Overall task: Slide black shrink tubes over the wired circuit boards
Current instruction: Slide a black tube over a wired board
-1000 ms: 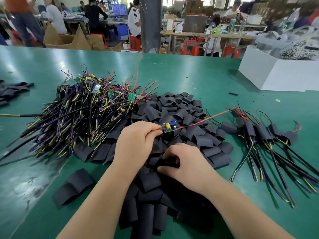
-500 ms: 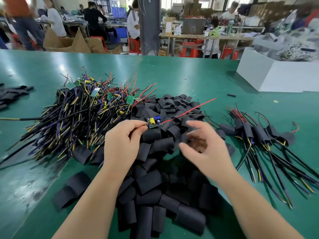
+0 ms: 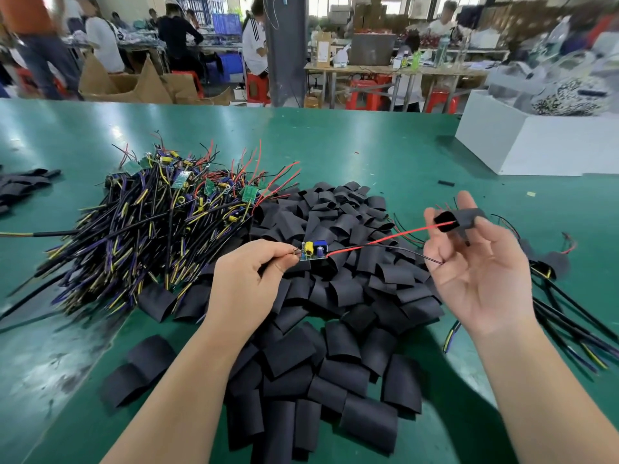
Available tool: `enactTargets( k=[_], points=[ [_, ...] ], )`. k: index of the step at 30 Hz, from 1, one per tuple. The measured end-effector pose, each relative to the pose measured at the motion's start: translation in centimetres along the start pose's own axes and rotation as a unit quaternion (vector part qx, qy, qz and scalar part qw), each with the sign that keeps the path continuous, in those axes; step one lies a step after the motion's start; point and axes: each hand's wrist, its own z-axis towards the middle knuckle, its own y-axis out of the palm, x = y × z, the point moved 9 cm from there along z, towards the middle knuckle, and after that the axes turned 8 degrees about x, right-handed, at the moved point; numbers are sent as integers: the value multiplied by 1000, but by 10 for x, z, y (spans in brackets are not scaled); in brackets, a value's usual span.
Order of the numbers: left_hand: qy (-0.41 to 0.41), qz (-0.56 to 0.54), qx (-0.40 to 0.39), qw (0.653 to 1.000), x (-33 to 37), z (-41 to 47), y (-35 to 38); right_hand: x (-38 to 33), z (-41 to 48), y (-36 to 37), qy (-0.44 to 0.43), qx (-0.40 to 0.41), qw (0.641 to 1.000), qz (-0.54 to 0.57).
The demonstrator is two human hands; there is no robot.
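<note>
Over the heap of loose tubes (image 3: 338,296) mid-table, threading step is in hand. My left hand (image 3: 248,276) pinches the circuit board (image 3: 313,252) by its cable end, thumb and forefinger clamped, board held clear above the heap. My right hand (image 3: 475,266), out at 3 o'clock from the board, pinches one shrink tube (image 3: 464,218) between thumb and forefinger, other fingers loose, tube mouth facing the board. Red wire (image 3: 395,234) tip sits at the mouth, looks just inside. Black wire (image 3: 418,255) ends lower, by my thumb base, outside the tube. My read: tube picked, leads half fed, board not sleeved yet. Next move calls for bringing the black lead up beside the red, getting both in the mouth, then drawing the tube toward 9 o'clock along the wires until it covers the board. Unsleeved boards (image 3: 150,229) at 10 o'clock, sleeved ones (image 3: 554,264) at 3 o'clock.
</note>
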Motion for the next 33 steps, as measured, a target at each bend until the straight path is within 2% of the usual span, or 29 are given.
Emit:
enactTargets(
  k=[5, 9, 19, 24, 33],
  points=[
    [-12, -10, -3, 1000, -3, -1, 2, -4, -3, 11, -25, -69, 996, -50],
    [-20, -17, 3, 1000, -5, -1, 1, -3, -2, 14, -26, -94, 992, -77],
    [-90, -65, 22, 994, -13, -1, -5, 1, -5, 17, 0, -121, 990, -75],
    [-99, -60, 26, 993, -16, 0, -6, 8, -11, 23, 19, -147, 986, -72],
    [-102, -60, 20, 993, -12, -3, -2, 26, -12, 22, 36, -141, 985, -94]
  ],
)
